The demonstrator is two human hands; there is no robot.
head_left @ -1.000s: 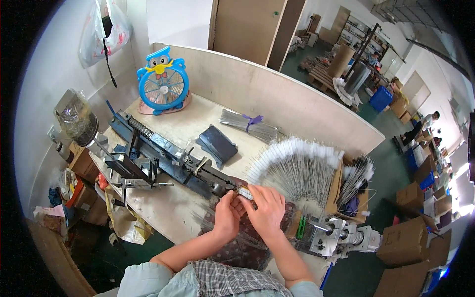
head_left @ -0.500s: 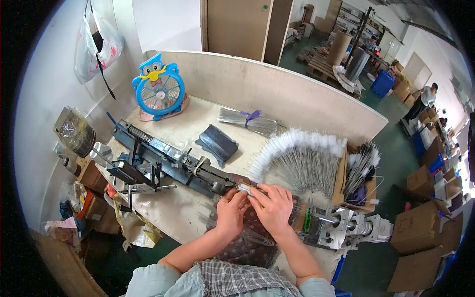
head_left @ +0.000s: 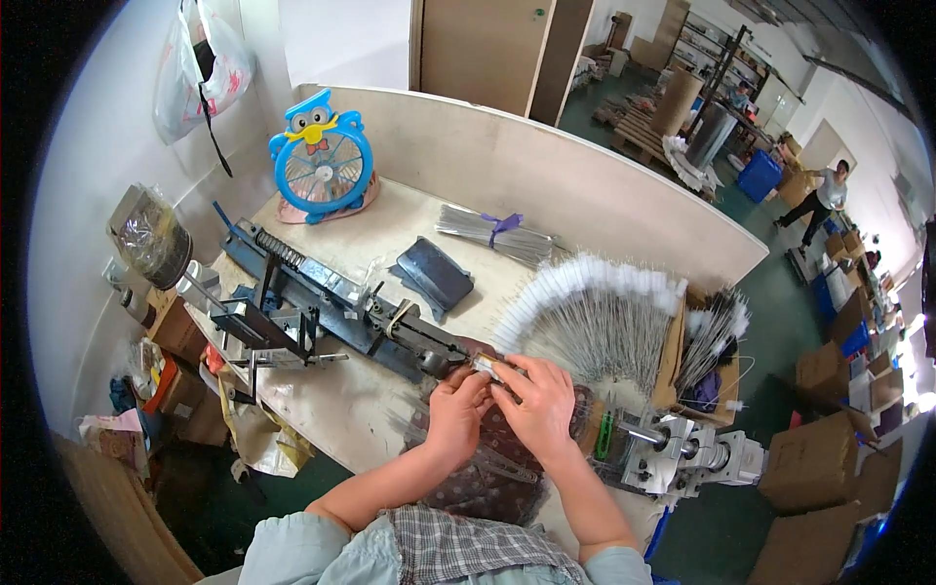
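My left hand [head_left: 456, 414] and my right hand [head_left: 536, 402] meet at the front end of a long dark metal bench device [head_left: 361, 307]. Both have their fingers closed in a pinch around a small whitish piece [head_left: 484, 365]; its exact kind is too small to tell. Under my wrists lies a brown dotted cloth [head_left: 487, 453]. Just beyond my right hand spreads a fan of thin wire brushes with white bristle tips [head_left: 595, 312]. To its right, a green-handled tool [head_left: 604, 435] lies beside a silver metal clamping unit [head_left: 682, 453].
A blue owl-shaped fan [head_left: 324, 171] stands at the back left. Wires tied with purple [head_left: 497, 232] and a dark folded pouch [head_left: 433, 277] lie behind the device. A cardboard box [head_left: 673, 366] holds more brushes. A low partition [head_left: 546, 161] edges the table; another person [head_left: 824, 203] stands far right.
The view has shifted slightly. My hands stay together at the small whitish piece with barely any movement. The person in the background has turned and changed stance.
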